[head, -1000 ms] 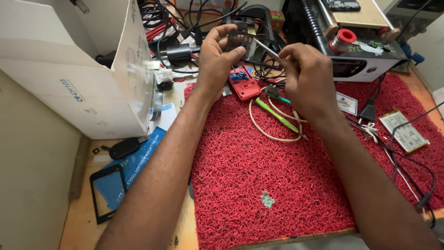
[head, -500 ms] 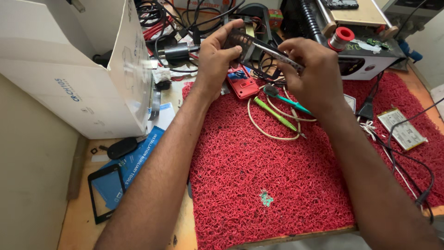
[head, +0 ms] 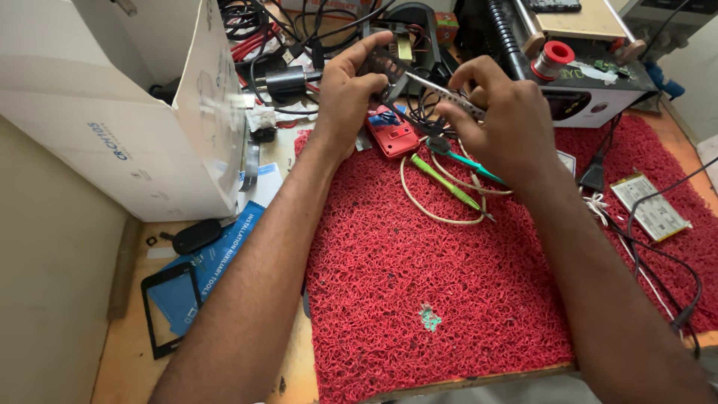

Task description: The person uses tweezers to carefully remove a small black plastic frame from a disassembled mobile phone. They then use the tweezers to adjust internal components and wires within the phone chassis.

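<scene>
My left hand (head: 350, 90) grips a small dark circuit board part (head: 381, 66) above the far edge of the red mat (head: 419, 299). My right hand (head: 505, 120) pinches metal tweezers (head: 441, 93), whose tip reaches the dark part. Just below the hands lie a red gadget (head: 393, 137), a green screwdriver (head: 445, 182), a teal-handled tool (head: 467, 163) and a loop of white cable (head: 437, 217).
A white cardboard box (head: 127, 112) stands at the left. A black phone frame (head: 168, 307) and blue booklet (head: 217, 254) lie at the lower left. Tangled cables (head: 299, 37), a solder spool (head: 552, 60) on a white machine (head: 591, 97), and a flat battery (head: 652, 206) crowd the back and right.
Both hands shifted slightly left and up. The tweezers swung so their tip now meets the dark part held in my left hand.
</scene>
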